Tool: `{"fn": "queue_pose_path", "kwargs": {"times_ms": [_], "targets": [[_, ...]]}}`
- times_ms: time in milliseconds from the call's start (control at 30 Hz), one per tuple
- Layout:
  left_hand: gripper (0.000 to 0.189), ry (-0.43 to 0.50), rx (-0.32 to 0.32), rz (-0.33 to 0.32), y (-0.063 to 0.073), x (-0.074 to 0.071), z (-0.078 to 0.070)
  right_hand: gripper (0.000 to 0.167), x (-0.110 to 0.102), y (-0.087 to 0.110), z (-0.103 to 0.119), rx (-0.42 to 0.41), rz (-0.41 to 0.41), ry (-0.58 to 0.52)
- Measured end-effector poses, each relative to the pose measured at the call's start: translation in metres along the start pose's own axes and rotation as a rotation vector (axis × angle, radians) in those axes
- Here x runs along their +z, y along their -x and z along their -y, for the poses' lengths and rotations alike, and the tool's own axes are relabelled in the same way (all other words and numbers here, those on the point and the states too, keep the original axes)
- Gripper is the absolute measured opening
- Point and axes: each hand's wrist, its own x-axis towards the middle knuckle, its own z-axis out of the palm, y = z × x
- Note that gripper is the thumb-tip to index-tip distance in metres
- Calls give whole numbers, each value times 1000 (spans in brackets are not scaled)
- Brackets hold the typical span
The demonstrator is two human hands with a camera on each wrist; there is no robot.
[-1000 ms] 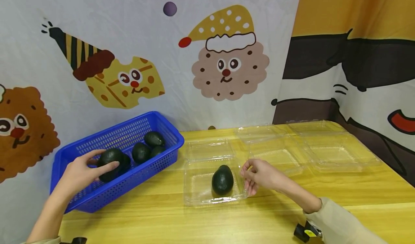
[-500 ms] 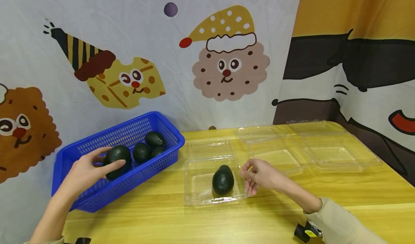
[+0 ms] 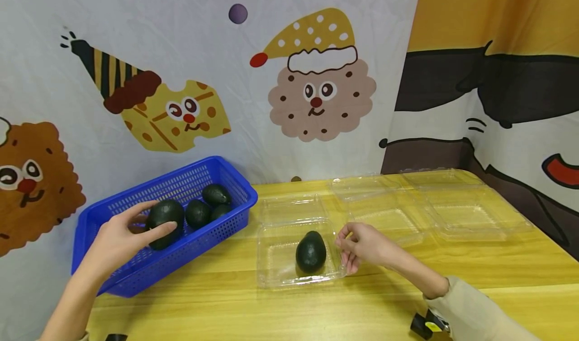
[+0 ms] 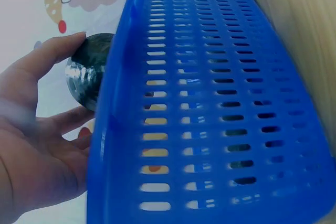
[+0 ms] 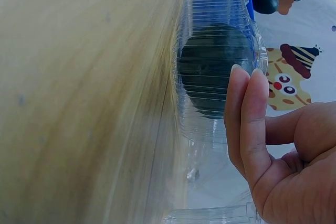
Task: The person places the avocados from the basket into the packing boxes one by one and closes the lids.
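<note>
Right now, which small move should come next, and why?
Perhaps lift the held avocado clear of the blue basket, toward the nearest open container: the left hand grips it, the basket wall hides part of it in the left wrist view, and the container's single avocado leaves room beside it.

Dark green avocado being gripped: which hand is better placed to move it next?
Probably the left hand, which grips that avocado; the right hand is at the edge of the open, clear plastic container.

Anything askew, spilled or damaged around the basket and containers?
No spill or damage visible. The blue basket looks askew, slanted relative to the open clear container beside it, whose avocado lies right of centre.
</note>
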Motion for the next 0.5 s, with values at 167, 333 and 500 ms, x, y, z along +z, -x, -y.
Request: {"fn": "queue_pose_path", "kwargs": {"times_ms": [167,333,500], "targets": [[88,8,18,-31,4,0,-8,19,0,0,0,3,-2,-7],[86,7,34,-39,7,3,-15,20,0,0,0,0,-1,1],[86,-4,42,-37,8,5,-18,20,0,0,0,-1,0,-2]]}}
